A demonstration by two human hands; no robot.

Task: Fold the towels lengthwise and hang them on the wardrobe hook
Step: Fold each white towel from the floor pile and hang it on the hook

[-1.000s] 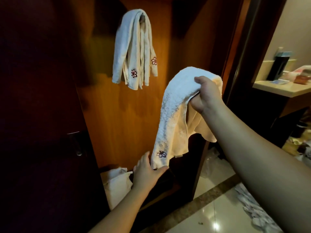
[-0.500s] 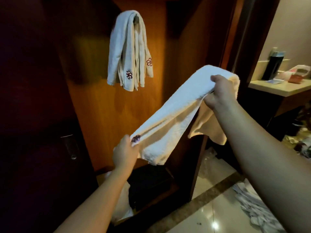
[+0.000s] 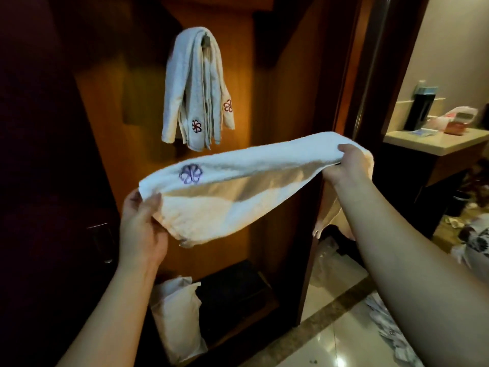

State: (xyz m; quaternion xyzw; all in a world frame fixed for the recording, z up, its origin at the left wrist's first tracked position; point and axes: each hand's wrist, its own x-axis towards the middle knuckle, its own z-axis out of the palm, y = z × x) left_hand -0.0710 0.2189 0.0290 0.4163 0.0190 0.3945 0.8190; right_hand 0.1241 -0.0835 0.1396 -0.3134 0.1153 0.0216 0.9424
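At the left, the person's left hand (image 3: 143, 229) pinches the near end of a white terry towel with a purple embroidered flower (image 3: 238, 186), thumb on the upper face and fingers curled beneath; a second ago that hand was only reaching for the end, which then dangled low from the other hand, and it has since lifted it up and out to the left. The towel has therefore gone from hanging almost straight down to stretching nearly level between the two hands, its upper edge fairly taut and a loose flap sagging below the left fingers. Above the middle of the span, well clear of both hands, white folded towels with red flower motifs (image 3: 195, 88) drape over the dark wardrobe hook (image 3: 205, 39) on the orange-brown wooden wardrobe panel (image 3: 277, 102). At the right, the right hand (image 3: 349, 165) grips the far end, fingers closed over a bunch of cloth, with a short tail dropping behind and below its wrist. Judging by this, the towel is now spread out ready for its lengthwise fold, which looks only partly made, and hanging it on the hook above the fingers is yet to come.
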